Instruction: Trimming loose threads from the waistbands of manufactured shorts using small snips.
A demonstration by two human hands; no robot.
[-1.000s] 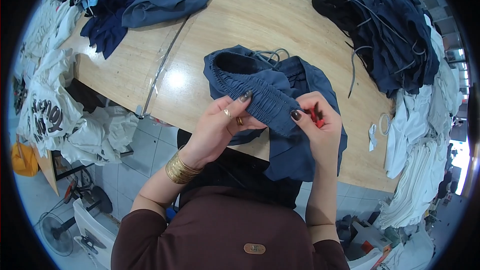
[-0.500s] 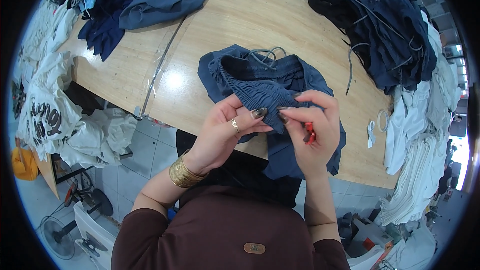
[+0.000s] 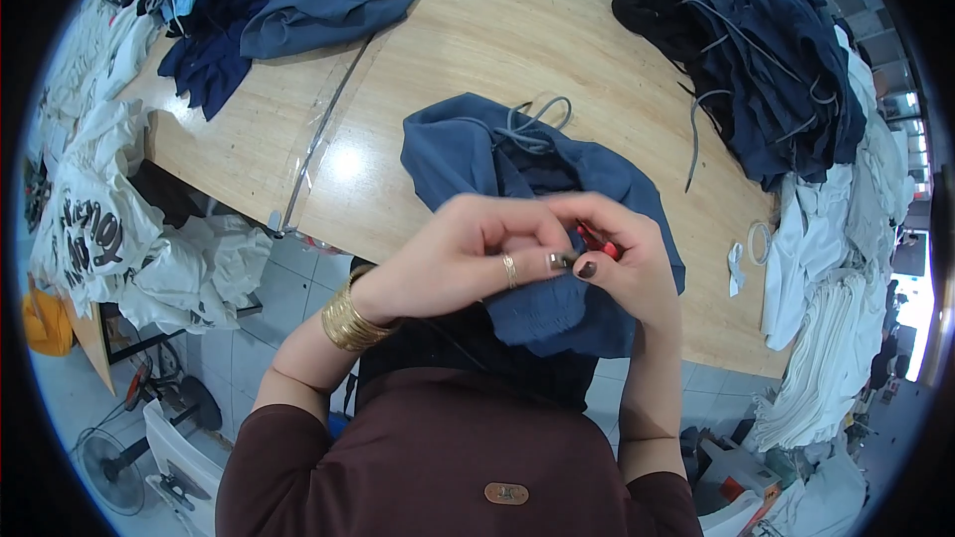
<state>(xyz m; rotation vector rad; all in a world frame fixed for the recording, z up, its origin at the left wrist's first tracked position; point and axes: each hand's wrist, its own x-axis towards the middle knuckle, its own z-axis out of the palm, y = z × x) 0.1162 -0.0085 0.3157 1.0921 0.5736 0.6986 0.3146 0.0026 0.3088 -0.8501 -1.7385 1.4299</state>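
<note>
A pair of slate-blue shorts (image 3: 637, 184) with a grey drawstring (image 3: 563, 119) lies bunched at the near edge of the table, partly hanging over it. My left hand (image 3: 468, 254), with a gold cuff and ring, is closed, pinching the shorts' fabric between thumb and fingers. Against it, my right hand (image 3: 642, 264) is closed too, its thumb and fingertips meeting the left ones. Tucked in the right palm is a small red-handled tool (image 3: 601, 243), seemingly thread snips, mostly covered by the fingers. What exactly lies between the fingertips is hidden.
Dark blue garments are heaped at the far left (image 3: 328, 15) and far right (image 3: 786, 50) of the wooden table (image 3: 517, 20). White garments (image 3: 826, 338) hang along the right edge; more white cloth (image 3: 99, 209) is piled left. A white ring (image 3: 760, 242) lies on the right.
Both hands have come together over the shorts, the left moving right and turning its back up. The gathered waistband, stretched open before, is now folded down and largely covered.
</note>
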